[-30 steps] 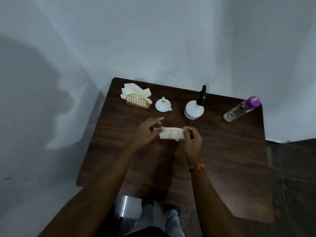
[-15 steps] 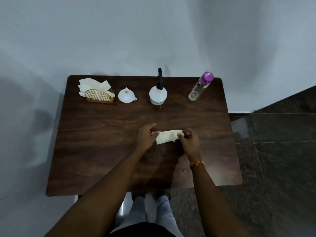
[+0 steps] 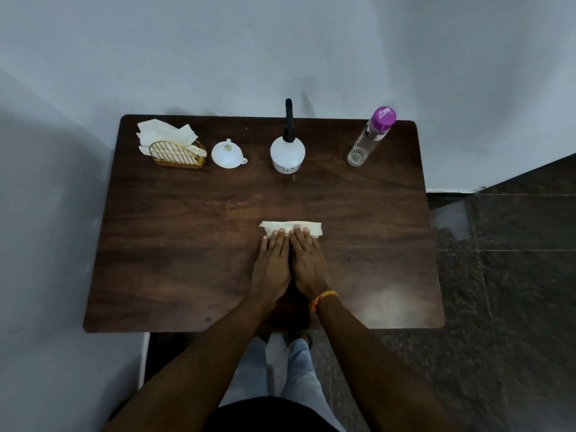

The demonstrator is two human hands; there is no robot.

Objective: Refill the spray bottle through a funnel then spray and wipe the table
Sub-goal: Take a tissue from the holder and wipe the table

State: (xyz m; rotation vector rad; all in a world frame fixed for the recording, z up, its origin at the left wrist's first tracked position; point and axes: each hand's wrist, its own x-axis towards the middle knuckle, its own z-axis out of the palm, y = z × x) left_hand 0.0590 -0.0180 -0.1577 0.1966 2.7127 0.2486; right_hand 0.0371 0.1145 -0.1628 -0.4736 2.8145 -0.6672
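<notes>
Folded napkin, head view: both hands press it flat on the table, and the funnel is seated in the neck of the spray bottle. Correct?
Not quite. The head view shows the funnel standing on the table by itself, between the napkin holder and the spray bottle, whose black sprayer head is on. The rest holds: left hand and right hand press the folded napkin flat.

A plain room: wooden table point(image 3: 187, 244) against bare wall point(image 3: 280, 42), stone-tile floor point(image 3: 514, 275).
</notes>
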